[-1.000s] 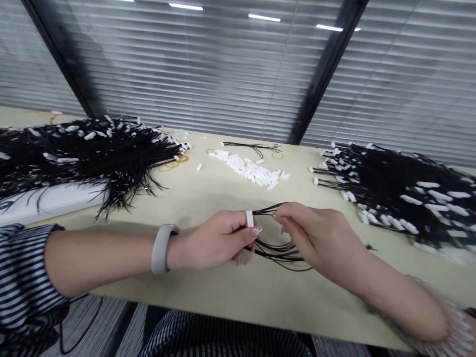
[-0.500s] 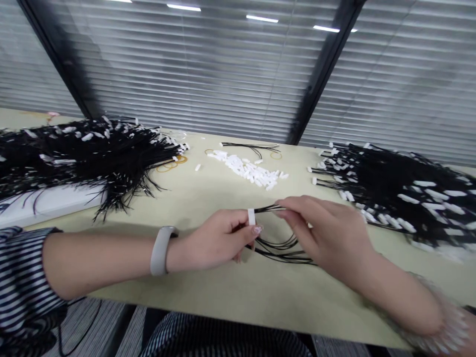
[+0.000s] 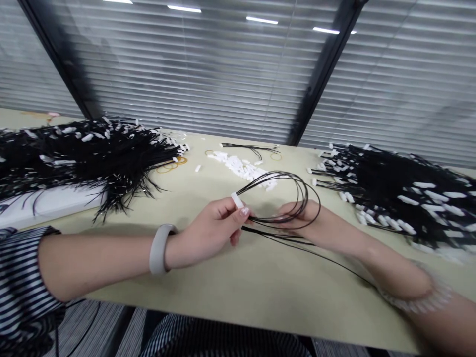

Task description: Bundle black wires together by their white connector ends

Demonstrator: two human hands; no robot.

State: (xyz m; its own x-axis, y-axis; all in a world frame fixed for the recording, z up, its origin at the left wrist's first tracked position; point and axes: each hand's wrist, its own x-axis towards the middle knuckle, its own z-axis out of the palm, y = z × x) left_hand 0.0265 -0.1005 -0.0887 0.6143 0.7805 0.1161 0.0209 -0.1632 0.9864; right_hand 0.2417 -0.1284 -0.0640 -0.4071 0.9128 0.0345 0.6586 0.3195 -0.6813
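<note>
My left hand [image 3: 219, 225] pinches a white connector housing [image 3: 237, 200] between thumb and fingers, above the table. A bundle of thin black wires [image 3: 305, 193] comes out of the housing, arcs to the right and curves back towards the same hand. More wire ends [image 3: 275, 235] stretch to the right beneath that loop. Behind the loop is my right hand [image 3: 316, 223]. Its fingertips are blurred and partly covered by the wires, so their grip does not show.
Loose white housings [image 3: 241, 166] lie in a heap mid-table, with a single wired harness [image 3: 253, 147] behind them. A large pile of black wire harnesses [image 3: 85, 148] is on the left, partly over a white box [image 3: 74, 201]. Another pile [image 3: 394, 183] lies right. Blinds [image 3: 208, 74] stand behind.
The wires have gone from running straight into my right hand to a rounded loop. The housing has tilted and risen slightly leftwards. My right hand has turned and dropped behind the wires.
</note>
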